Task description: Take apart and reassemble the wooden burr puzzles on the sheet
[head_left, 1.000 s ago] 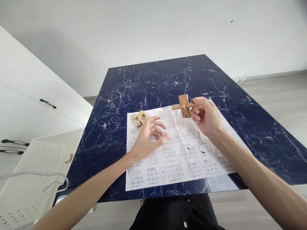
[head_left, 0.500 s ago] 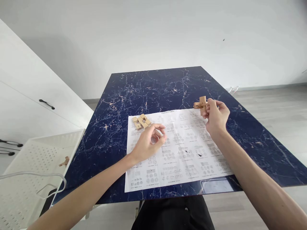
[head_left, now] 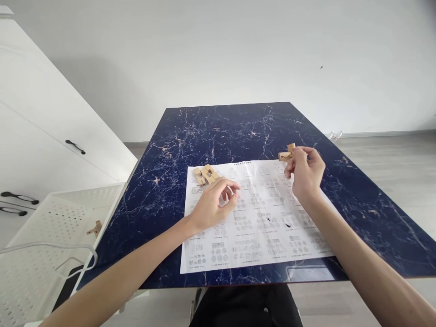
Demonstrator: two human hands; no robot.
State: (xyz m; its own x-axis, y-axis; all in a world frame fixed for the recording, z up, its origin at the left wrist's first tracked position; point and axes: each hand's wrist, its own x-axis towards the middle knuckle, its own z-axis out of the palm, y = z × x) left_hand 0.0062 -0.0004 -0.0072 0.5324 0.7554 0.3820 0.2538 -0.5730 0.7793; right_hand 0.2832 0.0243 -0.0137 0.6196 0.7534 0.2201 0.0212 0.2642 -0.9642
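Note:
On a printed sheet [head_left: 243, 227], my left hand [head_left: 213, 204] rests with its fingers loosely curved and the thumb apart from them, holding nothing. Just beyond its knuckles lies a group of light wooden puzzle blocks [head_left: 204, 174], notched and fitted side by side; its near end is partly covered by the hand. My right hand [head_left: 306, 172] is closed in a pinch on a wooden interlocking puzzle [head_left: 285, 156] near the sheet's far right corner. Black marking shows on the puzzle's left block. The fingers hide its right side.
The sheet lies on a dark blue marbled table [head_left: 221, 131]. To the left stand a white perforated basket [head_left: 44, 227], with a small wooden piece [head_left: 95, 228] inside and a pale cable [head_left: 51, 246] across it, and a white cabinet [head_left: 51, 109]. A wall rises beyond the table.
The puzzle in my right hand has turned and sunk from a raised cross shape, and more of it is hidden behind my fingers. My left hand stays about where it was. The view has shifted slightly.

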